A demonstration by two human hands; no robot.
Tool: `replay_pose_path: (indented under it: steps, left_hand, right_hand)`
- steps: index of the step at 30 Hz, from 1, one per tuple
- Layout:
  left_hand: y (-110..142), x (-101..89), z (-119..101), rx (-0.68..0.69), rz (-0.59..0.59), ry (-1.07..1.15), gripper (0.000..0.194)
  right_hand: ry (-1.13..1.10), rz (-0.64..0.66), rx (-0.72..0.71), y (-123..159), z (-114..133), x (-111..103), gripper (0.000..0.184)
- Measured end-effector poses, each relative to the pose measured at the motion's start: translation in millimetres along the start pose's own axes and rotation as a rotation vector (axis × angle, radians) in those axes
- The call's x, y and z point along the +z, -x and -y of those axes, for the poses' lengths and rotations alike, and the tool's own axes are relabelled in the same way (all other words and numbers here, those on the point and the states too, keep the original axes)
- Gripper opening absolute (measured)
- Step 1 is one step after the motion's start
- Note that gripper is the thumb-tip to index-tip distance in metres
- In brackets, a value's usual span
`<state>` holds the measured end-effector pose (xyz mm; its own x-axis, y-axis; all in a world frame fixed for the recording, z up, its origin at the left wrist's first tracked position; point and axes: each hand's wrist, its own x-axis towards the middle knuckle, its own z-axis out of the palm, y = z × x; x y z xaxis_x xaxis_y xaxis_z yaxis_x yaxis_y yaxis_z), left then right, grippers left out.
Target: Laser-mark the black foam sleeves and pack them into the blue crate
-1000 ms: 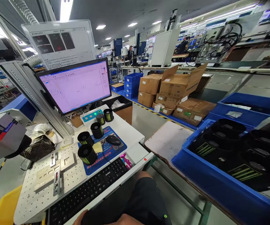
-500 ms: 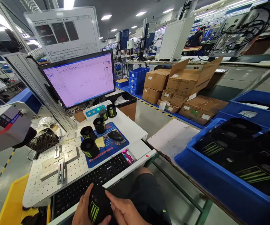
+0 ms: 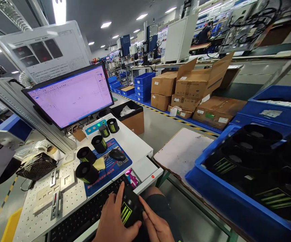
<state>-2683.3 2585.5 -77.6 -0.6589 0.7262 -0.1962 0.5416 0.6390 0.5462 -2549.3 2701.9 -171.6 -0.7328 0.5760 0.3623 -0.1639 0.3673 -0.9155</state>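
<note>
In front of my lap is a black cylindrical housing [image 3: 129, 208] with yellow-green stripes in a frame on its side. My left hand [image 3: 115, 218] grips it from the left, index finger along the top and thumb across the near side. My right hand [image 3: 156, 223] is closed against its right side, fingertips pressed to it; the far side of that grip is hidden. Just beyond, a black keyboard [image 3: 79, 215] lies on the pull-out shelf. Similar black cylinders [image 3: 86, 172] stand on and behind the blue mouse mat [image 3: 117, 148], near a black mouse [image 3: 117, 154].
At the left stand a monitor [image 3: 72, 95] and a perforated metal plate [image 3: 31, 222] with fixtures. A blue crate [image 3: 211, 191] of black cylinders sits at the right on a side table [image 3: 178, 148]. Cardboard boxes [image 3: 164, 84] and stacked blue bins [image 3: 144, 89] are behind. Another person works far off.
The view has turned, so the bench sits further left and lower. Both hands and the held housing appear further right and slightly higher, with the grip much the same.
</note>
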Motion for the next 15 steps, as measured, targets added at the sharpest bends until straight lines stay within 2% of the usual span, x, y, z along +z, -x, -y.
replay_pose_path:
  steps: [5, 8, 11, 15]
  left_hand:
    - [-26, 7.7, -41, 0.07, 0.065, 0.043, 0.111]
    - [-60, 0.1, -59, 0.109, 0.01, 0.078, 0.105]
    - [-117, -11.2, -74, 0.131, -0.172, 0.133, 0.092]
    - [-211, -21.9, -79, 0.143, -0.433, 0.184, 0.082]
  right_hand:
    - [0.085, -0.182, 0.039, -11, -6, -38, 0.044]
    - [0.13, -0.302, 0.098, -19, -9, -66, 0.043]
    - [0.136, -0.399, 0.194, -23, -12, -82, 0.045]
    - [0.109, -0.494, 0.316, -20, -13, -83, 0.049]
